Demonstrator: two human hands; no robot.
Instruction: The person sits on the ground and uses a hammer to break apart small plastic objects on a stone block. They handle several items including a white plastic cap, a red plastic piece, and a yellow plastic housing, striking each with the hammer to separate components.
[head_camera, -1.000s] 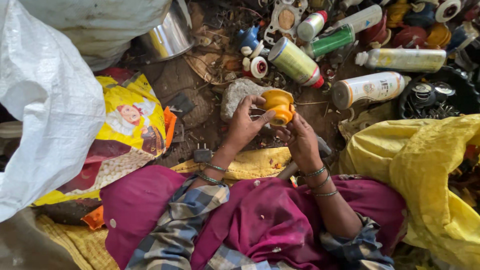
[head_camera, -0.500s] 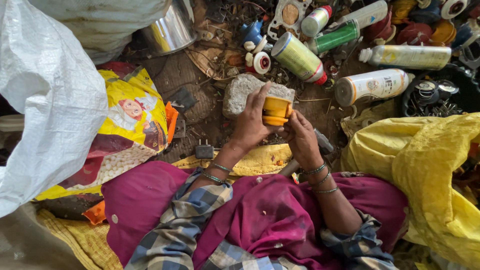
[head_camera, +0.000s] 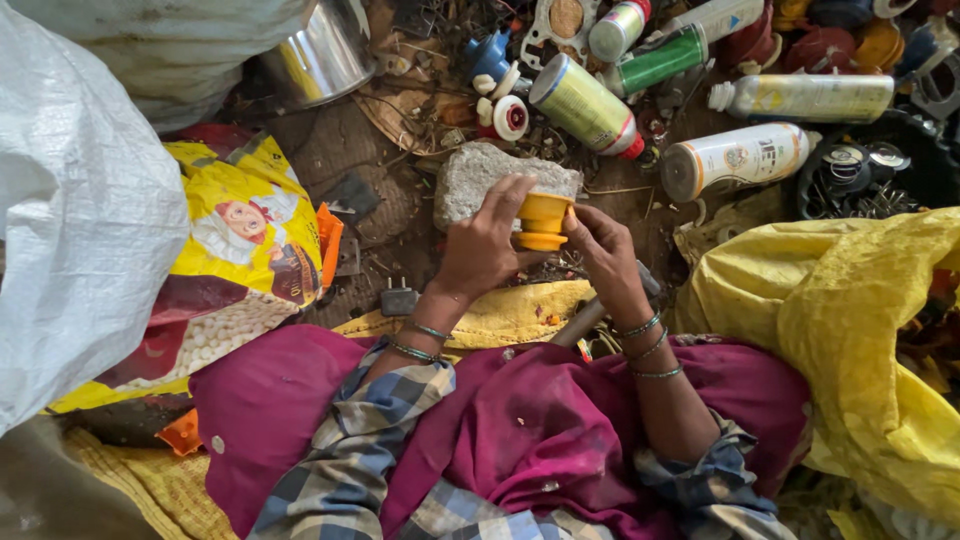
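Both hands are up on one small orange cap (head_camera: 541, 220), held over the ground just in front of a grey stone (head_camera: 480, 178); the left hand (head_camera: 487, 245) wraps it from the side, fingers curled and pressed together along the cap's far edge, thumb tucked under; the right hand (head_camera: 602, 245) comes in from the other side, fingertips pinching the cap's rim, the rest of the fingers bent close. Bangles ring both wrists; checked sleeves and magenta cloth (head_camera: 520, 430) fill the lap below.

Beyond the stone lies a scatter of spray cans: a pale green can (head_camera: 585, 105) tilted on its side, a white can (head_camera: 735, 158) lying flat just to its right, another white can (head_camera: 800, 97) further back, a dark green can (head_camera: 655, 62) above. A steel pot (head_camera: 320, 55) sits at the top left; a yellow printed bag (head_camera: 245, 245) lies flat on the left, beside a big white sack (head_camera: 80, 230); yellow cloth (head_camera: 850, 320) is heaped on the right. A small plug (head_camera: 398, 298) rests on the dirt near the left wrist.
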